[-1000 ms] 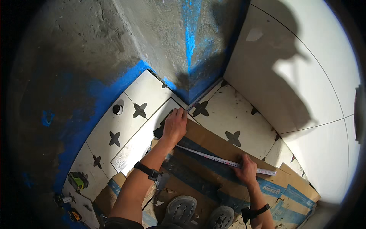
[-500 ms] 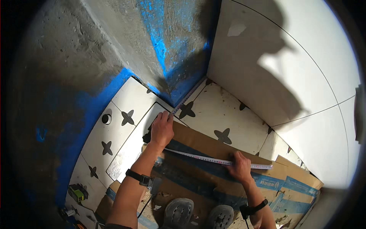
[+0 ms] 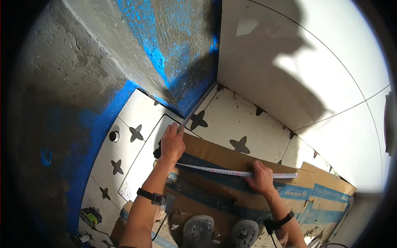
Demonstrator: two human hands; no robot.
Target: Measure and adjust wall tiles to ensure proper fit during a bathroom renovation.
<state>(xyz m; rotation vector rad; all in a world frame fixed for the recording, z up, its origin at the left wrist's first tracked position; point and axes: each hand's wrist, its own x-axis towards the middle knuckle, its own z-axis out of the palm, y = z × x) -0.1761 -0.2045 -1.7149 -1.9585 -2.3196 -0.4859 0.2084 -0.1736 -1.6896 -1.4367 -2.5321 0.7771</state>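
My left hand (image 3: 172, 142) is closed on a white measuring tape (image 3: 206, 169) beside the outer corner of the blue-edged wall. From there one stretch of the tape runs along the wall base to the inner corner. The other stretch curves back over a brown cardboard sheet (image 3: 264, 163) to my right hand (image 3: 261, 177). Fingers of that hand are wrapped round the tape, and a short end sticks out past them to the right. My left fingertips hide part of the tape. No tape case shows.
White floor tiles with dark four-petal marks (image 3: 239, 144) line the wall. A small black-and-white cylinder (image 3: 114, 136) stands at left, and a green-and-black tool (image 3: 91, 216) lies nearer. Glossy white wall tiles (image 3: 264, 74) rise at right. My grey shoes (image 3: 198, 231) rest on cardboard.
The view has shifted slightly. Both hands keep their grip on the tape, and its layout along the wall and over the cardboard is nearly the same.
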